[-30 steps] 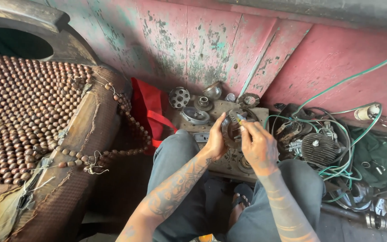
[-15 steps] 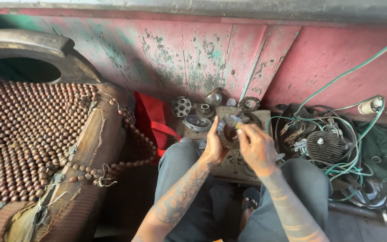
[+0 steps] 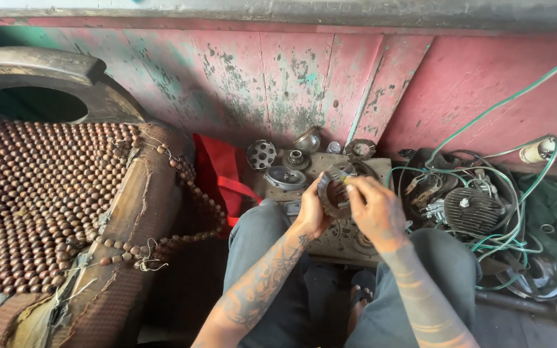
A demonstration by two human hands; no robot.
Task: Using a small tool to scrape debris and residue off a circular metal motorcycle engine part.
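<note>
Squarely above the lap, raised off the surface (image 3: 320, 169): a dark metal ring part (image 3: 334, 193), toothed or notched along its rim, lifted clear so both sides can be reached. Cradled from the left by the left hand (image 3: 311, 216), fingers curled around the ring's lower edge, steadying it upright and tilted toward the camera. Pinched at the ring's right rim by the right hand (image 3: 372, 209), fingertips closed on a small piece there, too small to identify. Just behind the ring, laid out within easy reach: a perforated round disc (image 3: 261, 153), a small gear (image 3: 296, 158), a shallow grey cap (image 3: 285, 176), another ring (image 3: 360, 149). Right of the ring, a tangle of green wires (image 3: 510, 212) around a finned cover (image 3: 473, 209). Far left of the ring, a beaded seat cover (image 3: 33, 193); between, a red cloth (image 3: 217, 171).
</note>
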